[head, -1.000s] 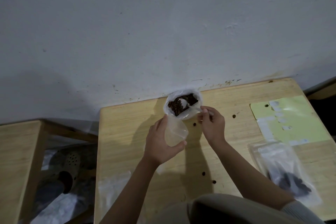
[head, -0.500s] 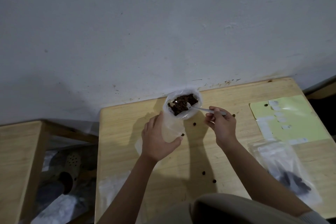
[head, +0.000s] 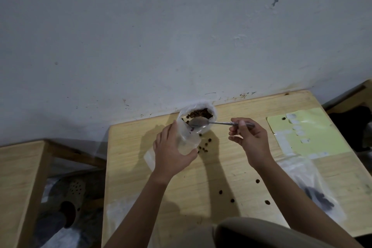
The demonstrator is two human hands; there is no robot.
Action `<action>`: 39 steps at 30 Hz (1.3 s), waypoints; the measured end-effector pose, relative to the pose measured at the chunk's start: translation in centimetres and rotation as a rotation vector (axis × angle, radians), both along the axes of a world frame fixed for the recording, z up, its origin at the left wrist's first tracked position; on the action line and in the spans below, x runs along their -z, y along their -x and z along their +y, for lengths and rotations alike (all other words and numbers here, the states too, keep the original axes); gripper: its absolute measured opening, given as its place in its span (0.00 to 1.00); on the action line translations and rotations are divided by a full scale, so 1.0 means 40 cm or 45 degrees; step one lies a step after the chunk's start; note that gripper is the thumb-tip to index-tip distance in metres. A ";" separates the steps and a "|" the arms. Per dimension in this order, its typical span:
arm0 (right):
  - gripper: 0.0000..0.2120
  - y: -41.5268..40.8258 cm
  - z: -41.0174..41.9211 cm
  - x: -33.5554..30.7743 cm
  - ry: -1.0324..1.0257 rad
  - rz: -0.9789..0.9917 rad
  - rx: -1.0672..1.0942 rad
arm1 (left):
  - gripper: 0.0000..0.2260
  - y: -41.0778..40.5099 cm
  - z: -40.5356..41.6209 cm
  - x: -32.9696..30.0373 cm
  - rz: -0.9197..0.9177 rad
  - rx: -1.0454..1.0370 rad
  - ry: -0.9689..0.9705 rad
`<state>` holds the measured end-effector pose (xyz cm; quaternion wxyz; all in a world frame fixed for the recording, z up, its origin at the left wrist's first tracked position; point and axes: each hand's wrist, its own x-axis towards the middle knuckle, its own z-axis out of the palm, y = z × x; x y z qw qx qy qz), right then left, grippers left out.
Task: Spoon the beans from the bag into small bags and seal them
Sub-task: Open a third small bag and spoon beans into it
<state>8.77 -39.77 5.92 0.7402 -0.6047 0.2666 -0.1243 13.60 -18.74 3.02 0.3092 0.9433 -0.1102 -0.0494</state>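
Note:
An open clear bag of dark beans [head: 198, 113] stands at the table's far edge against the wall. My left hand [head: 171, 152] holds a small clear bag [head: 188, 141] upright just in front of it. My right hand [head: 248, 140] grips a metal spoon [head: 201, 123] by its handle; the bowl is tilted over the small bag's mouth and looks empty. Several beans [head: 204, 146] lie spilled on the table right beside the small bag.
The wooden table [head: 221, 167] carries loose beans [head: 232, 200] near its front, a yellow-green sheet [head: 314, 133] at the right and a clear pouch with dark beans [head: 314, 193] below it. Flat clear bags [head: 120, 211] lie front left. A second table [head: 18, 183] stands left; a shoe [head: 70, 197] shows between.
The spoon came out of the big bag and tipped over the small bag. A cluster of beans now lies spilled beside the small bag. My right hand shifted right.

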 end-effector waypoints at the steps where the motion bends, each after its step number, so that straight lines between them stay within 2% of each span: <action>1: 0.12 -0.005 -0.001 0.002 0.028 0.009 0.029 | 0.45 0.002 -0.001 0.000 0.006 -0.008 0.012; 6: 0.09 -0.038 0.009 0.046 0.379 0.026 0.084 | 0.47 0.009 -0.001 0.013 0.051 -0.052 0.071; 12: 0.13 -0.063 0.027 0.123 1.239 -0.166 -0.079 | 0.46 0.004 -0.007 0.033 0.109 -0.022 0.107; 14: 0.14 -0.067 0.033 0.150 1.389 -0.162 -0.127 | 0.46 0.001 -0.011 0.041 0.121 -0.007 0.112; 16: 0.16 -0.070 0.042 0.169 1.422 -0.132 -0.109 | 0.45 -0.002 -0.014 0.048 0.141 0.011 0.113; 19: 0.14 -0.074 0.058 0.183 1.211 -0.049 0.028 | 0.46 -0.009 -0.017 0.053 0.161 0.037 0.110; 25: 0.10 -0.129 0.066 0.153 0.201 0.412 0.380 | 0.46 -0.025 -0.024 0.051 0.177 0.036 0.151; 28: 0.10 -0.156 0.054 0.143 -0.144 0.508 0.436 | 0.47 -0.027 -0.024 0.051 0.199 0.026 0.156; 32: 0.11 -0.153 0.055 0.136 -0.265 0.491 0.403 | 0.47 -0.029 -0.024 0.050 0.211 0.010 0.142; 39: 0.11 -0.097 0.031 0.081 -0.269 0.361 0.303 | 0.48 -0.030 -0.006 0.038 0.159 -0.043 0.048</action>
